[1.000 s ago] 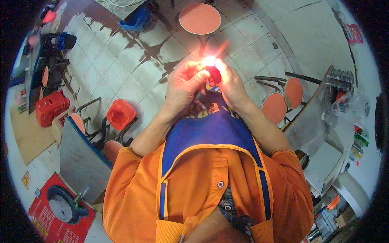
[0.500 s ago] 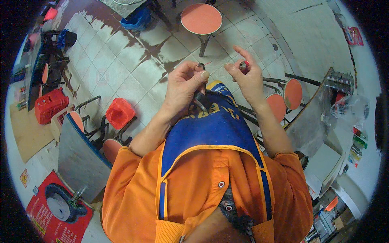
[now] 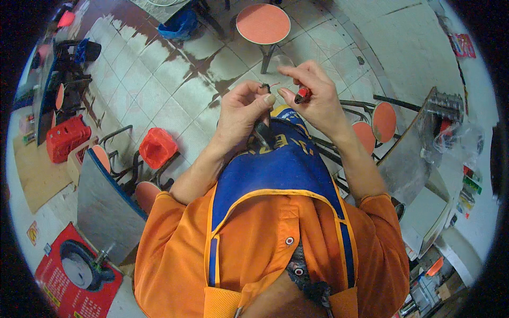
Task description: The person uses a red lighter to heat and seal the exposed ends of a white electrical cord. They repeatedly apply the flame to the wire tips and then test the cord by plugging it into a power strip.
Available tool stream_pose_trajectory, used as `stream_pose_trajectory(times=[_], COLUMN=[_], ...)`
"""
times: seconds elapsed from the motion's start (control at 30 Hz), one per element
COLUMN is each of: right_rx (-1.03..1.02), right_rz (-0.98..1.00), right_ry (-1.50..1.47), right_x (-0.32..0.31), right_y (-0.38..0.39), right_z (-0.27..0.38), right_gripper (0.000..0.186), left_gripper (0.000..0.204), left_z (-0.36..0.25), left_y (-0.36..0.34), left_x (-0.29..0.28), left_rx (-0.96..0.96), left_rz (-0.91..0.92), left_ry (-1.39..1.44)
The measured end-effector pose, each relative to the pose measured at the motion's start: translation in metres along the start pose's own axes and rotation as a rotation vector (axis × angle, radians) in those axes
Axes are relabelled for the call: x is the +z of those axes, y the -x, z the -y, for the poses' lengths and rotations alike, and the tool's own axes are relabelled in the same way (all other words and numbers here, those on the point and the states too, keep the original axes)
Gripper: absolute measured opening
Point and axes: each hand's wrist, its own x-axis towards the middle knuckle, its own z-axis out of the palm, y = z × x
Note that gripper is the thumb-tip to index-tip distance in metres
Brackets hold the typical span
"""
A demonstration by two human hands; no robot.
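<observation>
Pinched between the thumb and fingers of my left hand is a black cable. Its short dark end pokes out above the fingertips, with a thin red wire pointing to the right. The rest of the cable hangs down below the hand in front of the apron. My right hand is closed around a small red-and-black tool; its kind cannot be made out, since the fingers cover most of it. The right thumb and index finger reach toward the red wire, apart from it.
A round orange stool stands ahead on the tiled floor. At the left are a red bin, a grey table and a red crate. On the right, orange stools stand beside another table.
My right hand has turned and moved its fingers left, nearer the red wire, with the red-and-black tool in it. My left hand has hardly moved and keeps the cable.
</observation>
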Motion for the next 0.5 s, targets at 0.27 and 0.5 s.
stream_pose_trajectory(times=[0.27, 0.5], right_rx=[-0.142, -0.169], right_rz=[0.027, 0.063], right_ry=[-0.016, -0.018], right_x=[0.0084, 0.0041], right_y=[-0.0061, -0.0052], right_z=[-0.0056, -0.0050], right_gripper=[0.017, 0.013], left_gripper=[0.014, 0.012], left_z=[-0.0038, -0.0097], left_y=[0.0049, 0.0037], left_x=[-0.0017, -0.0057], left_rx=[-0.054, -0.181], left_rz=[0.003, 0.092], left_ry=[-0.064, -0.021])
